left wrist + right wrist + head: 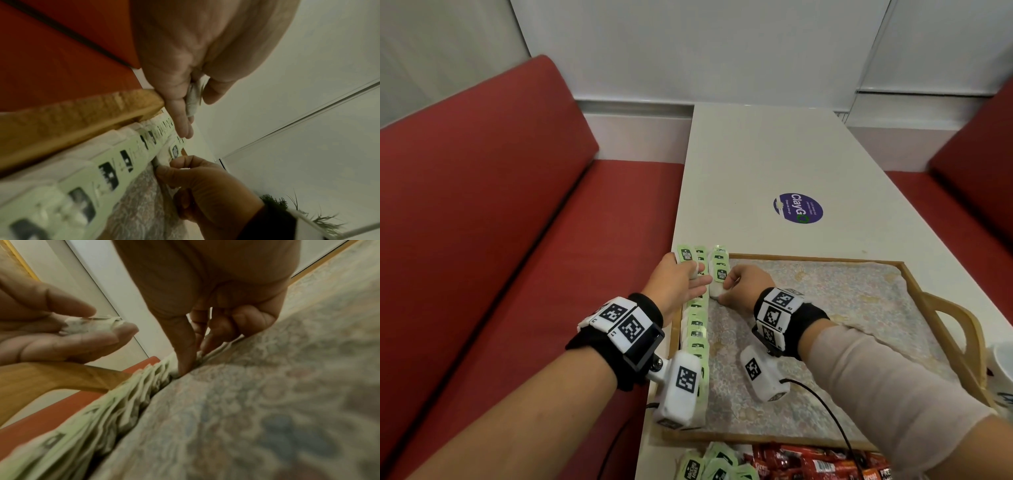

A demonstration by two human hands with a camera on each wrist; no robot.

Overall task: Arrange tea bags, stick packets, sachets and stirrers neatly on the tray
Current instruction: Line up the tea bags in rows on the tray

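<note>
Head view: a spare tea bag is held in the left hand, just left of the row running lengthwise along the tray edge. The row's far end is pinched by the right hand, the nearer grip, fingers curled

White table bears a purple sticker; red benches flank it. White panelled wall behind.
</note>
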